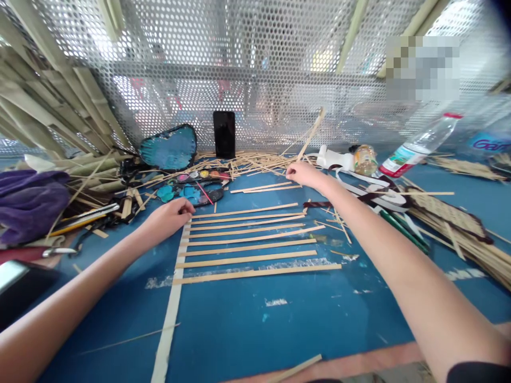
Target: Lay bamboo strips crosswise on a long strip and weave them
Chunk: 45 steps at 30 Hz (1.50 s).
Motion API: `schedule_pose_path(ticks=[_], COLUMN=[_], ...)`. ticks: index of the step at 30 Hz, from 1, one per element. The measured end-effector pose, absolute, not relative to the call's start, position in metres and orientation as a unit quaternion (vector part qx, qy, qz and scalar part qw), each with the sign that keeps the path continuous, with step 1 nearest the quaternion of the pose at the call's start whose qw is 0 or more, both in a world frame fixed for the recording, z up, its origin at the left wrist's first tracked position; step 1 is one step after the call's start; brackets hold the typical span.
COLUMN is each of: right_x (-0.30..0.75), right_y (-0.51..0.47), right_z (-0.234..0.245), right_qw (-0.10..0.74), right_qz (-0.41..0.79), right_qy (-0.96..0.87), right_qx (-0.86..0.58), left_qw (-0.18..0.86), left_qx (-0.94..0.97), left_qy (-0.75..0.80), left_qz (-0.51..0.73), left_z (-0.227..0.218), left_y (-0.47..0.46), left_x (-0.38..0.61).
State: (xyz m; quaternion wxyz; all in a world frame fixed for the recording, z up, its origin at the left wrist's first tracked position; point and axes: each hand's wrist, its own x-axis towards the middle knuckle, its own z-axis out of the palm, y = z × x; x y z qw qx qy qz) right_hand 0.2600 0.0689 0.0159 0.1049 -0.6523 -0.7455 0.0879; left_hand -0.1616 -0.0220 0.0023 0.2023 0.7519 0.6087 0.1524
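Note:
My left hand [179,214] is closed, its fingertips on the left end of the farthest bamboo strip [247,210] in a row, at the top of a pale tape [170,324]. Several thin strips lie side by side, their left ends on this tape. Farther back, my right hand [303,174] is closed in a pinch just above two loose strips [267,188]. What its fingertips hold, if anything, is too small to make out. A slanting strip [311,134] rises behind that hand; whether the hand touches it I cannot tell.
A heap of loose strips [255,164] lies along the perforated metal screen [255,80]. Around the blue tabletop [239,330] are a black phone [224,134], paint palette [191,192], purple cloth [32,205], knife [56,252], jar [364,159], plastic bottle [419,146] and white tape roll [389,199].

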Motion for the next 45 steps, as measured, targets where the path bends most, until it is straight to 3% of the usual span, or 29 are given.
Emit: schedule_pose_path(ticks=[5, 9, 14, 18, 27, 32, 36, 39, 45], right_x=[0.258, 0.234, 0.197, 0.182, 0.175, 0.17, 0.16, 0.154, 0.149], right_y=[0.05, 0.012, -0.043, -0.073, -0.095, -0.097, -0.087, -0.072, -0.051], right_z=[0.059, 0.101, 0.127, 0.138, 0.147, 0.145, 0.133, 0.116, 0.091], right_qw=[0.174, 0.266, 0.242, 0.208, 0.212, 0.156, 0.239, 0.27, 0.256], right_qz=[0.113, 0.304, 0.444, 0.497, 0.503, 0.53, 0.56, 0.572, 0.548], right_qy=[-0.739, -0.758, -0.764, -0.763, -0.76, -0.761, -0.703, -0.666, -0.67], right_qx=[-0.64, -0.512, -0.4, -0.358, -0.353, -0.339, -0.369, -0.395, -0.43], left_qw=[0.211, 0.196, 0.24, 0.315, 0.334, 0.468, 0.532, 0.508, 0.313], left_qx=[0.752, 0.76, 0.696, 0.622, 0.638, 0.66, 0.674, 0.708, 0.804], left_qy=[0.591, 0.554, 0.487, 0.468, 0.5, 0.433, 0.411, 0.41, 0.428], left_qz=[0.203, 0.278, 0.47, 0.543, 0.482, 0.396, 0.308, 0.27, 0.269], left_z=[0.02, 0.07, 0.134, 0.145, 0.137, 0.146, 0.128, 0.108, 0.085], left_y=[-0.026, -0.028, -0.036, -0.042, -0.032, -0.045, -0.054, -0.053, -0.039], left_x=[-0.155, -0.129, -0.087, -0.079, -0.098, -0.09, -0.066, -0.051, -0.049])
